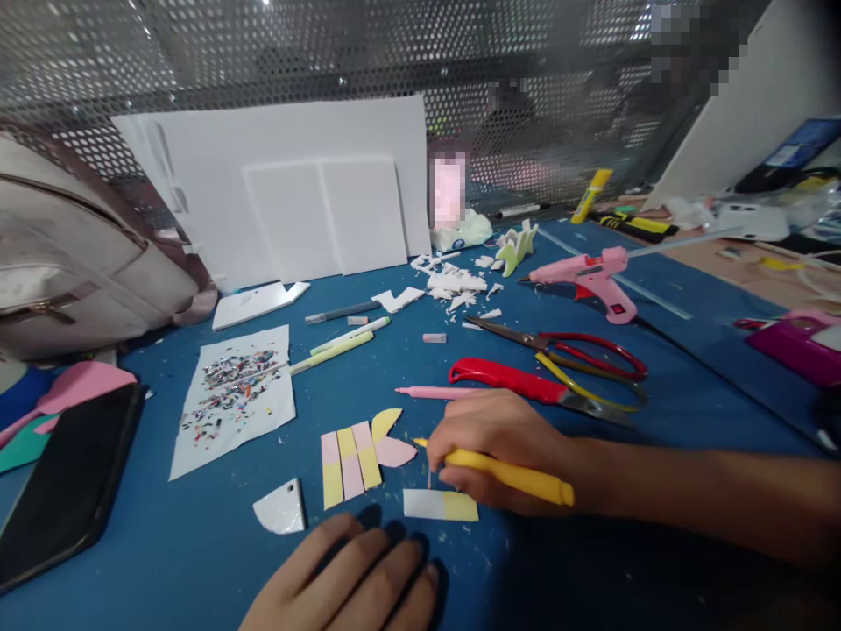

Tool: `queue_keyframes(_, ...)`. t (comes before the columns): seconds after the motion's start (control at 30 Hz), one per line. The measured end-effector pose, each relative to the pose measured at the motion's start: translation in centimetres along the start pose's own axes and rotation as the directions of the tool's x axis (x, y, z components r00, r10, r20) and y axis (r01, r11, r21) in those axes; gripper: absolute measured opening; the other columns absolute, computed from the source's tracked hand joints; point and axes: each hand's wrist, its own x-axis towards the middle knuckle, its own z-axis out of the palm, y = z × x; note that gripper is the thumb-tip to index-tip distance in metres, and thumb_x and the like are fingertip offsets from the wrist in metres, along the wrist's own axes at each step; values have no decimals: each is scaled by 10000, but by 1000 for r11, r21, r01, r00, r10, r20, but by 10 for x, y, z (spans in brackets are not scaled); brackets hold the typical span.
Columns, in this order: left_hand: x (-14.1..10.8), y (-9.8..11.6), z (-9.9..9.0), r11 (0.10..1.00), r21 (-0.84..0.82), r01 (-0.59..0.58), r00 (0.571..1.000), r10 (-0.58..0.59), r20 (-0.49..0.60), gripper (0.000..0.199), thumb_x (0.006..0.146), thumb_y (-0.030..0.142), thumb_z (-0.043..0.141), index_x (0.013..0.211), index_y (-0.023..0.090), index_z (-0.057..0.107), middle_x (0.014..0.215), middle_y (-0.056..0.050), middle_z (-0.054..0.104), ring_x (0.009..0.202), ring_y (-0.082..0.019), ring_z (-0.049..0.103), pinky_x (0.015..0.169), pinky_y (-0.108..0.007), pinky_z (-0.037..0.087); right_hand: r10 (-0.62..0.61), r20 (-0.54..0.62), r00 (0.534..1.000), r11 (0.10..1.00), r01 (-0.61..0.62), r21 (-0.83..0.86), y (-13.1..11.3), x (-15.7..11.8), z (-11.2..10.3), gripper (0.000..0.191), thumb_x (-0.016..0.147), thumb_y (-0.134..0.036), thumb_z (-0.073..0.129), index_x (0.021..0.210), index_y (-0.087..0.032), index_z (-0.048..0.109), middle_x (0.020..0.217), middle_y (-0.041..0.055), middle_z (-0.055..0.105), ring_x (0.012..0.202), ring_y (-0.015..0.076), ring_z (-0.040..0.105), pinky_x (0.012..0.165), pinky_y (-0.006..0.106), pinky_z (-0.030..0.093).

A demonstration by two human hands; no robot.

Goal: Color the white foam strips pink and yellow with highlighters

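A yellow marker (516, 474) is gripped in my right hand (503, 443), its tip pointing left beside a pink petal-shaped piece (396, 451). Just below that hand lies a strip (439, 504), white on the left and yellow on the right. Left of the tip, pink-and-yellow strips (350, 464) lie side by side, with a yellow curved piece (386, 422) at their upper right. My left hand (355, 578) rests at the bottom with fingers stretched out, holding nothing. Near it is a white quarter-round piece (281, 508). A pink marker (437, 393) lies behind my right hand.
Red-handled scissors (558, 346), a red-handled cutter (505, 379) and a pink glue gun (588, 280) lie at right. White scraps (456, 282) are piled at the back near white boards (276, 202). At left are a bead-covered sheet (229, 438) and a black phone (72, 478).
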Motion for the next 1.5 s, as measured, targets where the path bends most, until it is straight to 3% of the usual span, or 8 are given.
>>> queue_keyframes(0.3,-4,-5,-1,996,-64,55,996,-50,68,318,1054,393,446,1144,224,700,1388,-60,596,1390,-232,444,1224,-362,202,53,27,998,960,-58,274,-7,2,-6,442,1014,-519,417,1140,-135,597,817,50,671,748,184,629,782,320,482)
queue_keyframes(0.47,-1,-6,6,998,-60,17,996,-11,93,313,1043,428,468,1059,204,685,1368,-60,623,1338,-216,498,1247,-422,126,111,11,994,940,-108,325,-8,3,-4,501,1016,-588,393,1154,-138,565,734,9,623,664,169,594,888,400,488)
queue_keyframes(0.57,-6,-6,9,993,-62,105,994,-108,-34,369,1066,430,406,1049,209,701,1324,-43,653,1283,-211,537,1240,-481,135,97,22,995,950,-99,297,-8,4,-4,474,1018,-561,400,1160,-139,562,746,8,628,660,166,584,929,426,482)
queue_keyframes(0.67,-10,-7,6,1000,-11,-7,992,8,129,317,1048,414,478,1229,235,666,1405,-35,596,1297,-203,528,1252,-486,78,65,20,998,959,-69,276,-8,5,-5,419,1013,-497,422,1188,-137,547,759,3,622,680,167,587,1003,466,448)
queue_keyframes(0.77,-11,-6,4,998,-15,67,991,-65,114,312,1069,374,430,1209,257,683,1373,-3,619,1276,-175,546,1259,-465,93,69,4,998,964,-67,259,-8,4,-6,382,1011,-448,427,1199,-134,538,781,10,625,735,178,606,1064,498,398)
queue_keyframes(1.1,-13,-7,4,998,25,60,989,-62,135,364,1035,405,512,1386,327,567,1341,-27,624,1265,-215,552,1245,-496,80,79,-156,985,975,-44,217,-12,2,-8,319,1029,-401,403,1084,-142,581,871,44,604,750,156,562,784,319,482)
queue_keyframes(1.23,-9,-11,2,999,50,13,992,-19,121,436,1020,391,551,1449,332,494,1282,-38,651,1206,-201,601,1248,-483,70,134,-118,984,965,-103,240,-14,2,-9,349,1021,-461,421,979,-153,580,825,33,576,678,138,505,606,256,417)
queue_keyframes(1.5,-10,-6,3,998,1,66,991,-66,115,340,1049,280,494,1376,329,575,1302,-39,637,1250,-192,575,1244,-484,123,141,-97,985,968,-117,224,-18,7,-12,385,1063,-384,340,802,-179,534,660,-25,484,575,118,457,586,272,381)
